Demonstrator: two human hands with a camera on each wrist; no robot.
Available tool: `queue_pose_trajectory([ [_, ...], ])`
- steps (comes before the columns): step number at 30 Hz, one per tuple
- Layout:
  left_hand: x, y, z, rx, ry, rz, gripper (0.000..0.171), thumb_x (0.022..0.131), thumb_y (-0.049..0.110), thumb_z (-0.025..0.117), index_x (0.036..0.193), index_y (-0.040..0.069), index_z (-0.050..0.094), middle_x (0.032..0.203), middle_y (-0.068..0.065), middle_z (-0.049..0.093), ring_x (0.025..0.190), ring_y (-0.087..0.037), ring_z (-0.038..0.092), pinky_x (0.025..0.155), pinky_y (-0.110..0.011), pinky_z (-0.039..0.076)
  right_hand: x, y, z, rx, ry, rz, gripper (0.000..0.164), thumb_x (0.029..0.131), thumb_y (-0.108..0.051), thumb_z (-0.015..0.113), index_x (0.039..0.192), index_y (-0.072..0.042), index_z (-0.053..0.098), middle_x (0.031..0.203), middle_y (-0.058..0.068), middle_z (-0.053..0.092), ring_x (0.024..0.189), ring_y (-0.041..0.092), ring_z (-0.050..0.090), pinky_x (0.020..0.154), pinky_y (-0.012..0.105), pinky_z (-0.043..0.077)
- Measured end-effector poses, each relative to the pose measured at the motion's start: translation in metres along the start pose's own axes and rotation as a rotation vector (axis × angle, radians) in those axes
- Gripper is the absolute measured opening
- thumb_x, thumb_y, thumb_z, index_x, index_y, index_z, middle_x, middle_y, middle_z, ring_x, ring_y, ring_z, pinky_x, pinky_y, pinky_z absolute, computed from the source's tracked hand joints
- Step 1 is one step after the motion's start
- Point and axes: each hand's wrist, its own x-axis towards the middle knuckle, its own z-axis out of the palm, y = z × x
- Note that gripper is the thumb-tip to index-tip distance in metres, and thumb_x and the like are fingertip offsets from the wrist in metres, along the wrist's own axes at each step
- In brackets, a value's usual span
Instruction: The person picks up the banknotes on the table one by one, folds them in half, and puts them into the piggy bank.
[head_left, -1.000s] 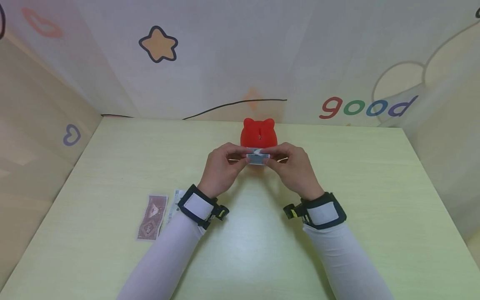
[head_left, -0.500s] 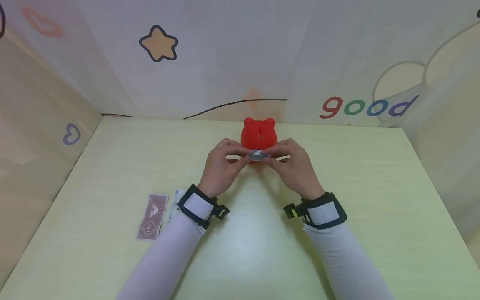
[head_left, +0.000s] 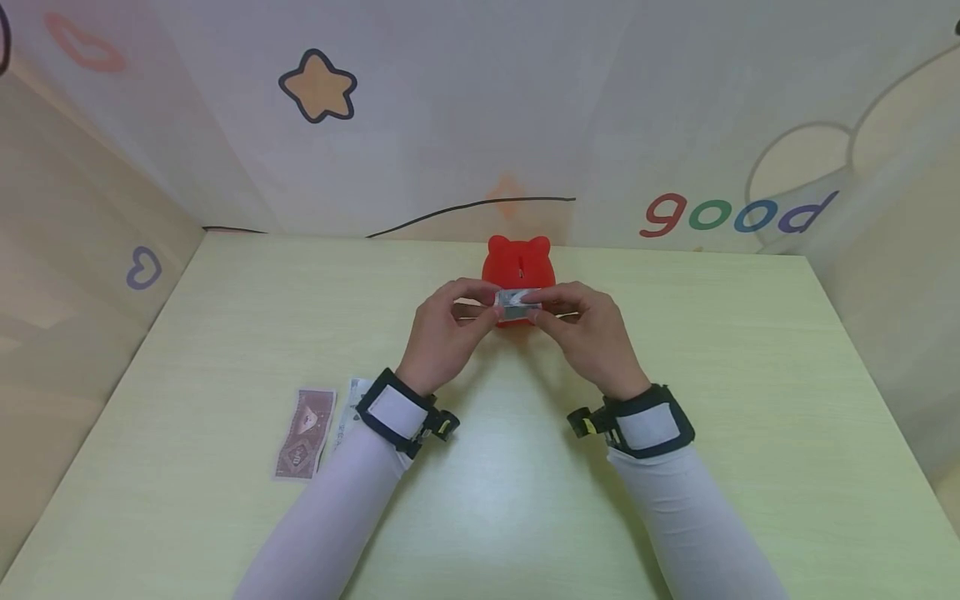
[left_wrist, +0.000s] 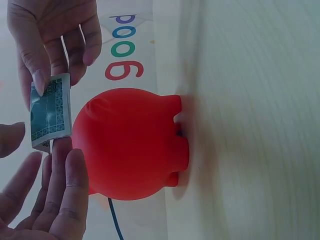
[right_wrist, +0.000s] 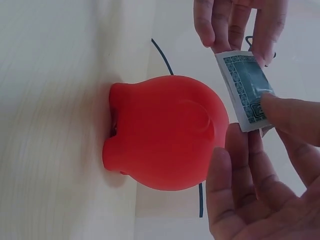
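A small folded banknote (head_left: 517, 305), blue-green with a pale border, is held up close in front of the red piggy bank (head_left: 517, 262). My right hand (head_left: 592, 333) pinches it, thumb on its printed face and fingers behind, as the right wrist view shows. From the other side, my left hand (head_left: 442, 333) holds the banknote's edge (left_wrist: 50, 112), with its fingers reaching behind. On top of the piggy bank is a dark slot, visible in the head view. Both wrist views show its round body (right_wrist: 165, 132) standing on short feet.
A brownish-purple banknote (head_left: 305, 435) lies flat on the pale table (head_left: 495, 517) at left. Beside it, a light banknote (head_left: 352, 400) is partly covered by my left forearm. A printed curtain (head_left: 450, 125) hangs behind the table.
The folded banknote has tilted in my fingers, from nearly edge-on half a second ago to showing more of its face. My forearms have hardly shifted, and the piggy bank stays put.
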Motion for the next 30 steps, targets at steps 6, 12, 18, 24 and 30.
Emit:
queue_pose_trajectory([
  [6, 0.0, 0.0003, 0.0004, -0.033, -0.006, -0.044, 0.037, 0.097, 0.018, 0.074, 0.132, 0.015, 0.063, 0.121, -0.007, 0.069, 0.103, -0.023, 0.075, 0.091, -0.035, 0.063, -0.0001, -0.0005, -0.0015, -0.001, 0.002, 0.006, 0.028, 0.095, -0.01, 0.075, 0.122, -0.012, 0.077, 0.122, 0.01, 0.072, 0.107, 0.028, 0.067, 0.093, 0.041, 0.06],
  [12, -0.0005, 0.0004, 0.0007, -0.03, 0.001, -0.036, 0.038, 0.098, 0.013, 0.071, 0.135, 0.016, 0.062, 0.12, -0.007, 0.07, 0.101, -0.027, 0.075, 0.089, -0.036, 0.063, -0.0009, -0.003, -0.0024, 0.034, -0.012, 0.032, 0.03, 0.095, -0.012, 0.075, 0.125, -0.011, 0.075, 0.126, 0.012, 0.071, 0.109, 0.029, 0.067, 0.089, 0.033, 0.06],
  [18, -0.0003, 0.0005, 0.0003, -0.054, 0.013, -0.03, 0.041, 0.098, 0.007, 0.069, 0.137, 0.017, 0.061, 0.117, -0.008, 0.069, 0.097, -0.037, 0.076, 0.086, -0.037, 0.064, -0.0004, -0.0042, -0.0019, 0.044, 0.012, 0.023, 0.045, 0.095, -0.005, 0.073, 0.138, -0.015, 0.065, 0.123, 0.013, 0.071, 0.102, 0.03, 0.071, 0.088, 0.036, 0.061],
  [24, -0.0009, 0.0011, -0.0005, -0.018, 0.018, -0.015, 0.03, 0.099, 0.008, 0.068, 0.128, 0.015, 0.071, 0.116, -0.007, 0.07, 0.096, -0.031, 0.073, 0.085, -0.035, 0.062, -0.0014, -0.0045, -0.0015, 0.054, 0.024, 0.032, 0.038, 0.095, -0.003, 0.072, 0.132, -0.01, 0.069, 0.123, 0.014, 0.072, 0.105, 0.031, 0.07, 0.092, 0.04, 0.061],
  [30, -0.0011, 0.0018, -0.0002, -0.079, -0.016, -0.024, 0.025, 0.104, 0.014, 0.062, 0.127, 0.014, 0.07, 0.122, -0.007, 0.07, 0.096, -0.031, 0.074, 0.093, -0.049, 0.061, -0.0009, -0.0028, -0.0022, 0.072, 0.053, 0.009, 0.02, 0.097, -0.005, 0.071, 0.114, -0.01, 0.079, 0.118, 0.008, 0.075, 0.107, 0.025, 0.068, 0.088, 0.033, 0.061],
])
